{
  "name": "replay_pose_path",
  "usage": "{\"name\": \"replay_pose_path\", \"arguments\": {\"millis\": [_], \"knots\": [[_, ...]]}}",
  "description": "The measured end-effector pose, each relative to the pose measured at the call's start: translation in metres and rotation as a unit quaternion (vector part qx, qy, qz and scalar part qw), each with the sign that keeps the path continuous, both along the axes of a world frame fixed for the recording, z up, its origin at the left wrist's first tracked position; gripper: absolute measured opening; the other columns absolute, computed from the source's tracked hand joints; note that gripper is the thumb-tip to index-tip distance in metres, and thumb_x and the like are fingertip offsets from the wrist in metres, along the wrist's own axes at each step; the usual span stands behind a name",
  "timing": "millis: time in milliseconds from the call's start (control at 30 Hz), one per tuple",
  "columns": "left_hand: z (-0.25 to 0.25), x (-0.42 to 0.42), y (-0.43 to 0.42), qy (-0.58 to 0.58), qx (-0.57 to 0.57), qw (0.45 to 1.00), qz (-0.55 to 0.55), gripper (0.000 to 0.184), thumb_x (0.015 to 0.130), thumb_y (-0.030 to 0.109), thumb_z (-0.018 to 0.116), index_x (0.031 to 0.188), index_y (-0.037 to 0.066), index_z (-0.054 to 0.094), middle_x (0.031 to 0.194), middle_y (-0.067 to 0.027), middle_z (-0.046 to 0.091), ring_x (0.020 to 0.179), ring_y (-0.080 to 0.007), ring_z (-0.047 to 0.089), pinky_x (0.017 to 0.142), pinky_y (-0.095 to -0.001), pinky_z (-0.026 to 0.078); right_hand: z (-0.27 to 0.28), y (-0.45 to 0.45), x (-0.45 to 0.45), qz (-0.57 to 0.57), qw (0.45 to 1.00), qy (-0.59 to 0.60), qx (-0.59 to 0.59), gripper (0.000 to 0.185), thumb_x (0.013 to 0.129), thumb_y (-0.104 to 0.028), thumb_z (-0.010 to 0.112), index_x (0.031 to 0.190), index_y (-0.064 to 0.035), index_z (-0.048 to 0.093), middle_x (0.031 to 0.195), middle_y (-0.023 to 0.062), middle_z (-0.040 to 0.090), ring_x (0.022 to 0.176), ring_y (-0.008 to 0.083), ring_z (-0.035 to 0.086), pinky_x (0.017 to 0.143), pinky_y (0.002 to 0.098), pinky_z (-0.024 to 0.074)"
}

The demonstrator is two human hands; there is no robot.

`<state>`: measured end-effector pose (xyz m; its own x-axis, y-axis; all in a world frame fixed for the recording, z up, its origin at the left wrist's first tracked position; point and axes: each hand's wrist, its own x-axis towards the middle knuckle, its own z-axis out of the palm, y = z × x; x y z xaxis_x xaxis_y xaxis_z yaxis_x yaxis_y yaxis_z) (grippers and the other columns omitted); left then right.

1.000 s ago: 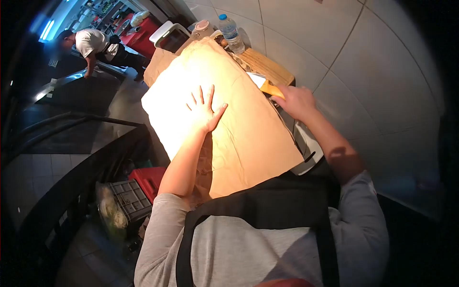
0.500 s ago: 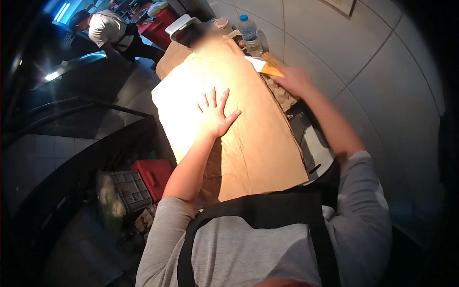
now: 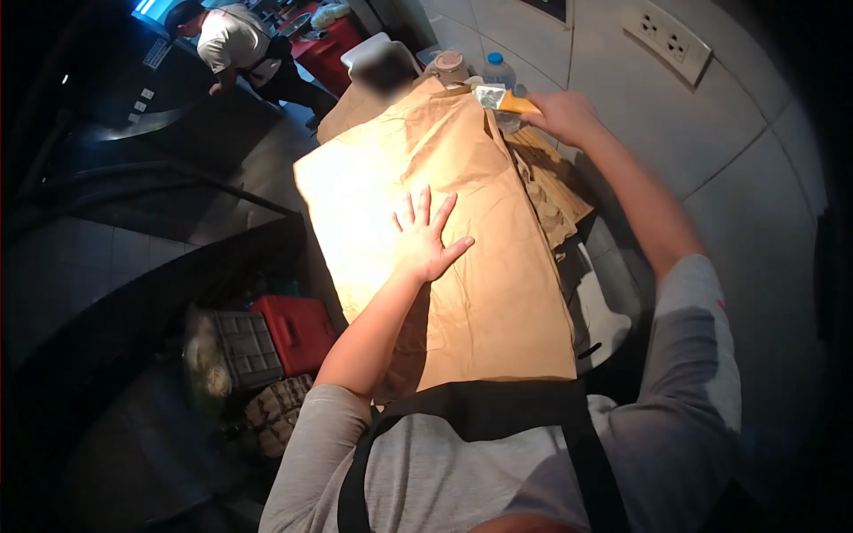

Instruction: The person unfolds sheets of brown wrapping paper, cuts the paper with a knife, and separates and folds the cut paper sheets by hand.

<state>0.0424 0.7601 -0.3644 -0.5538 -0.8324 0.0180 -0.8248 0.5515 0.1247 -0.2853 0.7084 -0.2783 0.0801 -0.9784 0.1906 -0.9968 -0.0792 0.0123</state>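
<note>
My left hand (image 3: 428, 242) lies flat with its fingers spread on a large sheet of brown paper (image 3: 498, 311). The paper is creased and brightly lit on its left part. My right hand (image 3: 564, 115) is closed around the yellow handle of a flat brush (image 3: 508, 99), whose pale head points left over the paper's far right corner. Beneath the paper's right edge, crumpled brown paper (image 3: 549, 209) and a wooden board (image 3: 569, 182) stick out. A blue-capped plastic bottle (image 3: 498, 71) stands just beyond the brush.
A lidded cup (image 3: 449, 64) and a white container (image 3: 378, 55) stand past the paper's far end. To the right is a tiled wall with a socket plate (image 3: 666, 43). A grey crate (image 3: 244, 346) and a red box (image 3: 298, 330) sit low left. Another person (image 3: 240, 44) bends at the far left.
The brush in my right hand has moved away from me along the paper's right edge to its far corner. My left hand stays flat on the paper. The camera view has shifted.
</note>
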Motion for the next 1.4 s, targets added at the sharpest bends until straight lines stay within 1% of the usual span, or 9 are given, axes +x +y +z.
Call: {"name": "replay_pose_path", "arguments": {"millis": [500, 767, 833, 1000, 1067, 1167, 1267, 1300, 1400], "knots": [[0.004, 0.001, 0.002, 0.023, 0.010, 1.000, 0.005, 0.082, 0.076, 0.068, 0.051, 0.145, 0.032, 0.024, 0.153, -0.0156, 0.009, 0.139, -0.0434, 0.003, 0.107, -0.0623, 0.005, 0.019, -0.026, 0.053, 0.137, 0.983, 0.077, -0.095, 0.037, 0.085, -0.049, 0.053, 0.095, -0.0143, 0.060, 0.070, 0.0076, 0.065, 0.065, 0.0266, 0.064, 0.056, 0.0409, 0.0476], [0.005, -0.001, 0.001, 0.003, 0.022, 1.000, 0.006, 0.082, 0.078, 0.068, 0.050, 0.146, 0.033, 0.020, 0.153, -0.0160, 0.007, 0.140, -0.0427, 0.002, 0.108, -0.0615, 0.004, 0.180, -0.002, 0.031, -0.090, 0.992, 0.034, -0.084, 0.052, 0.078, -0.036, 0.066, 0.118, -0.0060, 0.052, 0.102, 0.0250, 0.060, 0.093, 0.0334, 0.061, 0.078, 0.0425, 0.0501], [0.001, 0.000, 0.000, 0.023, 0.039, 0.999, 0.005, 0.081, 0.079, 0.067, 0.049, 0.146, 0.033, 0.019, 0.153, -0.0164, 0.007, 0.140, -0.0426, 0.002, 0.107, -0.0621, 0.004, 0.134, 0.002, 0.027, -0.023, 0.996, -0.034, -0.082, 0.042, 0.087, -0.048, 0.051, 0.117, -0.0198, 0.057, 0.088, 0.0119, 0.066, 0.083, 0.0307, 0.063, 0.068, 0.0441, 0.0483], [0.021, 0.070, -0.023, 0.350, 0.211, 0.893, 0.186, 0.086, 0.083, 0.050, 0.059, 0.148, 0.012, 0.016, 0.152, -0.0158, 0.016, 0.140, -0.0322, 0.017, 0.113, -0.0433, 0.014, -0.047, 0.095, -0.007, -0.179, 0.970, -0.160, -0.031, 0.046, 0.088, -0.050, 0.049, 0.120, -0.0168, 0.048, 0.087, 0.0181, 0.066, 0.079, 0.0398, 0.063, 0.067, 0.0495, 0.0475], [0.005, 0.158, -0.051, 0.374, -0.058, 0.918, 0.123, 0.092, 0.081, 0.042, 0.065, 0.146, 0.004, 0.013, 0.151, -0.0135, 0.020, 0.137, -0.0270, 0.024, 0.111, -0.0348, 0.020, -0.125, 0.148, -0.017, -0.216, 0.956, -0.200, -0.018, 0.045, 0.089, -0.042, 0.051, 0.125, -0.0161, 0.041, 0.079, 0.0216, 0.064, 0.073, 0.0434, 0.061, 0.064, 0.0529, 0.0464], [-0.066, 0.235, -0.030, 0.492, 0.266, 0.701, 0.443, 0.105, 0.074, 0.039, 0.075, 0.148, 0.015, 0.006, 0.146, -0.0130, 0.029, 0.133, -0.0281, 0.030, 0.107, -0.0433, 0.028, -0.189, 0.180, -0.020, -0.257, 0.950, -0.174, 0.044, 0.048, 0.087, -0.034, 0.055, 0.129, -0.0170, 0.039, 0.083, 0.0201, 0.064, 0.077, 0.0410, 0.062, 0.069, 0.0513, 0.0476], [-0.095, 0.245, -0.011, 0.622, 0.470, 0.502, 0.373, 0.107, 0.073, 0.038, 0.076, 0.148, 0.019, 0.002, 0.146, -0.0084, 0.030, 0.131, -0.0251, 0.033, 0.103, -0.0475, 0.033, -0.197, 0.159, -0.012, -0.309, 0.922, -0.184, 0.145, 0.048, 0.087, -0.029, 0.054, 0.130, -0.0156, 0.038, 0.102, 0.0207, 0.062, 0.091, 0.0391, 0.061, 0.075, 0.0477, 0.0480], [-0.090, 0.234, -0.004, 0.643, 0.470, 0.491, 0.352, 0.059, 0.078, 0.039, 0.072, 0.126, 0.013, 0.050, 0.121, -0.0040, 0.058, 0.114, -0.0222, 0.053, 0.095, -0.0436, 0.043, -0.202, 0.151, -0.011, -0.302, 0.927, -0.187, 0.120, 0.049, 0.087, -0.027, 0.055, 0.131, -0.0173, 0.038, 0.105, 0.0205, 0.060, 0.091, 0.0385, 0.061, 0.075, 0.0474, 0.0485], [-0.041, 0.210, 0.008, 0.594, 0.494, 0.537, 0.338, 0.046, 0.079, 0.026, 0.071, 0.120, 0.013, 0.055, 0.114, -0.0043, 0.062, 0.110, -0.0220, 0.055, 0.093, -0.0434, 0.045, -0.250, 0.122, -0.024, -0.263, 0.948, -0.170, 0.052, 0.050, 0.085, -0.024, 0.058, 0.131, -0.0211, 0.039, 0.113, 0.0197, 0.056, 0.092, 0.0376, 0.060, 0.076, 0.0464, 0.0493]]}}
